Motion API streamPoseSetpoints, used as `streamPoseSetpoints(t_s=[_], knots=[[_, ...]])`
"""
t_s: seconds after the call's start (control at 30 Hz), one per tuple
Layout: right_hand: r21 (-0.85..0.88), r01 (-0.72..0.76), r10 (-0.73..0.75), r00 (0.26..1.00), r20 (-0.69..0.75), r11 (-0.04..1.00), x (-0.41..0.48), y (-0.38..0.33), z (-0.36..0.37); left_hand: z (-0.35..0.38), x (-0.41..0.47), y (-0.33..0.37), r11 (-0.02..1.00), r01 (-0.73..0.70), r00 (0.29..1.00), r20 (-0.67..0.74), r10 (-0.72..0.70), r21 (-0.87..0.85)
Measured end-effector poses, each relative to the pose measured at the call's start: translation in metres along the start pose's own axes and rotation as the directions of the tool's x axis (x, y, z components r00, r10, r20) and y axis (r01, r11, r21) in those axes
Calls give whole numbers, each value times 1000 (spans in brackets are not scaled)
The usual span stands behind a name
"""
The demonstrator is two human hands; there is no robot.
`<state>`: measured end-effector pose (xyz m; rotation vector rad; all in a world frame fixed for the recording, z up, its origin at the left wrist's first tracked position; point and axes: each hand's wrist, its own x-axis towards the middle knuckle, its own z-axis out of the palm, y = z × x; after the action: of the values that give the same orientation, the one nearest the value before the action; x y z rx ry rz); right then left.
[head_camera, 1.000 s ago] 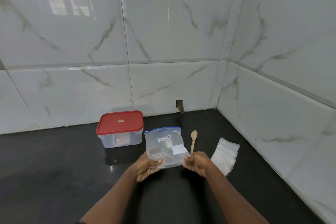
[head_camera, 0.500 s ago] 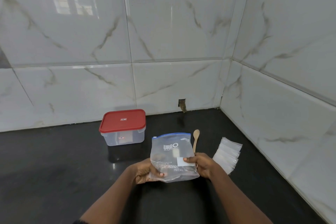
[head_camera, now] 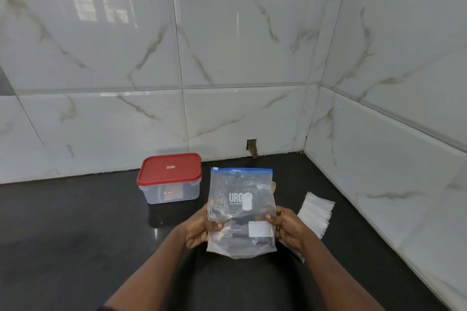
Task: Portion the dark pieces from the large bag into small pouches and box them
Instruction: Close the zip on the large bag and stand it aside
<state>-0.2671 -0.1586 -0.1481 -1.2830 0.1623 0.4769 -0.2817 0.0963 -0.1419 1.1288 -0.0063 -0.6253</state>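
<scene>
Black polished counter (head_camera: 75,235) is running under my arms into a corner of white marbled wall tiles (head_camera: 252,58), and I am holding the large bag (head_camera: 240,209) upright between my two hands, just above the counter. My left hand (head_camera: 199,228) is gripping its left edge and my right hand (head_camera: 288,227) is pinching its right edge, thumbs on the front, so the hands are apart with the bag stretched between them. The dark pieces (head_camera: 222,199) are showing through the clear plastic, and the blue zip strip (head_camera: 242,170) along the top, away from my hands, is looking closed. Beyond my left hand and further left, the box (head_camera: 169,192) is sitting with its red lid (head_camera: 169,168) on. Just beside my right hand the stack of small pouches (head_camera: 316,214) is lying flat, and a sliver of a wooden spoon (head_camera: 273,185) is peeking out behind the bag. I am judging that nothing is portioned yet. My worry is the opening: I am gripping low, so pulling the zip apart may let the floppy top fold over and spill pieces onto a counter dark enough to hide them. My right forearm may also be sweeping the pouches aside.
</scene>
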Motion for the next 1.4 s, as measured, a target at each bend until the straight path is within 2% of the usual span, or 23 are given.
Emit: streamPoseSetpoints(t_s=[0.13,0.27,0.37,0.53,0.67,0.83,0.93,1.07,1.17,1.33,1.4], knots=[[70,76,-79,996,46,995,2,-7,6,5,-1,6,998,47,997,61,-49,30],[-30,97,-97,995,-17,995,3,-10,8,5,8,9,998,-28,999,-18,27,-63],[-91,70,-73,997,-30,993,1,-12,-1,1,10,12,999,-46,996,-83,45,-2],[-31,58,-58,998,6,998,1,-17,-6,6,7,16,989,15,999,-35,-10,149],[-7,98,-98,994,43,995,1,-26,6,14,10,21,997,-28,998,-52,32,68],[-107,37,-35,999,27,994,-1,-26,3,10,10,22,997,-61,992,-103,66,55],[-21,60,-59,998,25,998,1,-30,6,11,9,22,995,-52,994,-95,60,87],[-13,106,-107,994,-34,994,3,-36,16,12,11,20,996,-34,993,-108,42,77],[-11,82,-83,994,-76,997,5,-32,12,11,9,22,995,-22,994,-108,32,93],[12,77,-77,996,-33,997,7,-34,9,10,8,27,980,9,996,-86,8,200],[-4,115,-115,993,-30,993,8,-39,11,10,10,30,982,-49,993,-94,67,184]])
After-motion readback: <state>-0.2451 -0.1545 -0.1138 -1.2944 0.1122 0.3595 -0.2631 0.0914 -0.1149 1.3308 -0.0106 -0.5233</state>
